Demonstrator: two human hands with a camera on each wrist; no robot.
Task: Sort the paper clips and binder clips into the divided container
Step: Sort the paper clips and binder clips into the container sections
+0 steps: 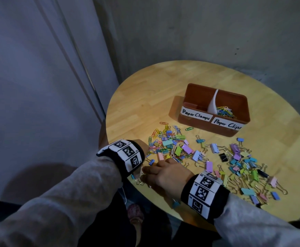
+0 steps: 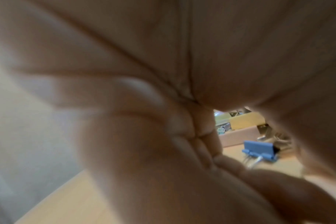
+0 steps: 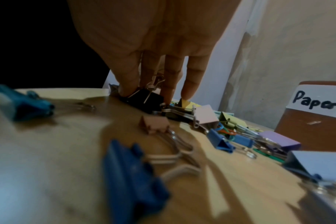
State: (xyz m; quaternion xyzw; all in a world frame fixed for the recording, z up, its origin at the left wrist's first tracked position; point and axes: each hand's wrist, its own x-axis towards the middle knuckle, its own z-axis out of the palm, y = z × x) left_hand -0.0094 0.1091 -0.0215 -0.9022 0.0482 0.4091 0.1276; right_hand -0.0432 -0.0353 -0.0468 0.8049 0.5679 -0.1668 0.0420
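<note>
Round wooden table against grey wall; pale curtain at left.

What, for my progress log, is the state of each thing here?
Container: upright, open; right half holds paper clips, left half shows none.
Loose clips: mixed, unsorted on table.
Black binder clip: pinched by right hand.
Left hand: grip unclear, blurred.

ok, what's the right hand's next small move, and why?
Probably lift the black binder clip clear of the pile. The right hand already pinches it between thumb and fingers on the table, and the Paper Clamps compartment looks empty in the head view.
</note>
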